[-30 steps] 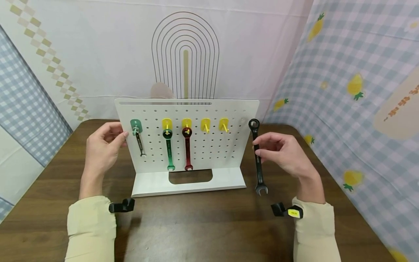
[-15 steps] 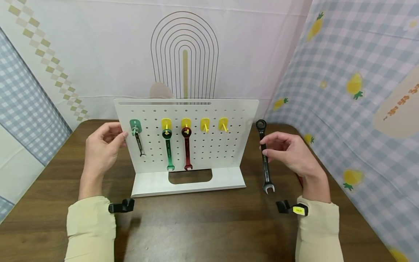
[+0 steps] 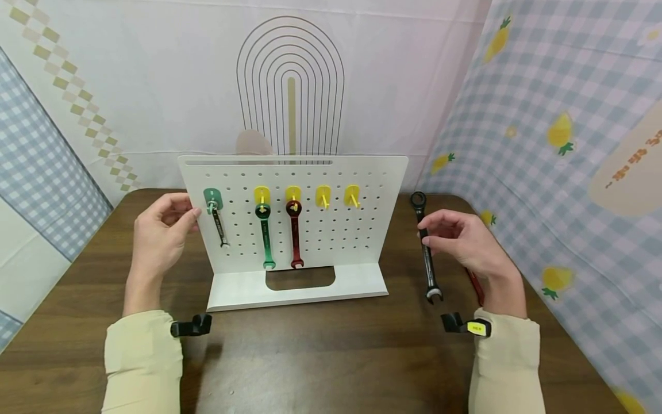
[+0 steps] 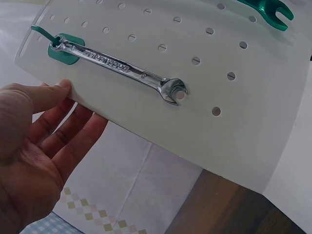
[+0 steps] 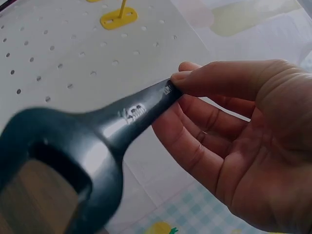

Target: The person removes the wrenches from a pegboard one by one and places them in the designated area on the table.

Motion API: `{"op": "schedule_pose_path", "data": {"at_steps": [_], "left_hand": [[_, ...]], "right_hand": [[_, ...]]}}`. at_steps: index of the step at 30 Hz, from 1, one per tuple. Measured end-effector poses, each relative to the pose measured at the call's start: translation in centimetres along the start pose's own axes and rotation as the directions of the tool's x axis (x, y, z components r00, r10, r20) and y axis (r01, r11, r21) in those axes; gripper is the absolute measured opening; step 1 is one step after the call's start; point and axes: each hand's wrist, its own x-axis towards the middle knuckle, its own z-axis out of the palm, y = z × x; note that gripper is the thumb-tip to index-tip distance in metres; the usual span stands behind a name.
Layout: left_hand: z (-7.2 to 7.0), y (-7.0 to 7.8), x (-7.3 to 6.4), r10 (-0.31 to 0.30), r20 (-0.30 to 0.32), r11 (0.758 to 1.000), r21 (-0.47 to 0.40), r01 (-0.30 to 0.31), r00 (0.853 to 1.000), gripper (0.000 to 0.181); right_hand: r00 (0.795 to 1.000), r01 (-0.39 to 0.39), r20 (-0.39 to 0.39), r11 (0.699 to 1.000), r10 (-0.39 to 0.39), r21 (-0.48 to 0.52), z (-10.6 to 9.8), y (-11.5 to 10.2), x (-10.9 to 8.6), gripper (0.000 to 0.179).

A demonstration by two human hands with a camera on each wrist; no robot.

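Observation:
My left hand (image 3: 161,236) pinches the left edge of a white pegboard (image 3: 357,282), thumb in front and fingers behind. Between thumb and fingers, my right hand (image 3: 468,246) holds a black combination wrench (image 3: 428,264) by its shank, right of the board. Its ring end is up, and its open jaw hangs down, large in the right wrist view. On the board hang a small silver wrench (image 4: 122,66) from a green hook (image 3: 212,198), a green wrench (image 3: 266,238) and a dark red wrench (image 3: 295,238), both from yellow hooks.
Two more yellow hooks (image 3: 323,196) on the board's right half bear nothing. A red object (image 3: 474,286) lies on the wooden table (image 3: 310,356), partly hidden by my right wrist. Cloth (image 3: 403,69) hangs behind and at both sides.
My right hand has moved right with the black wrench, away from the board's right edge. More of the red object shows beside the wrist. The left hand keeps its hold on the board.

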Motion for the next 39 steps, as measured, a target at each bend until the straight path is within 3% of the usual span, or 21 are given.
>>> {"op": "schedule_pose_path", "data": {"at_steps": [10,39], "left_hand": [[0.0,-0.1,0.0,0.01,0.002,1.0,0.001,-0.01,1.0,0.024],[0.0,0.1,0.0,0.024,-0.003,1.0,-0.012,-0.024,1.0,0.024]], "right_hand": [[0.999,-0.039,-0.025,0.999,0.039,-0.006,-0.5,0.8,-0.2,0.024],[0.993,-0.118,-0.021,0.977,0.116,-0.176,-2.0,2.6,-0.6,0.022]]}}
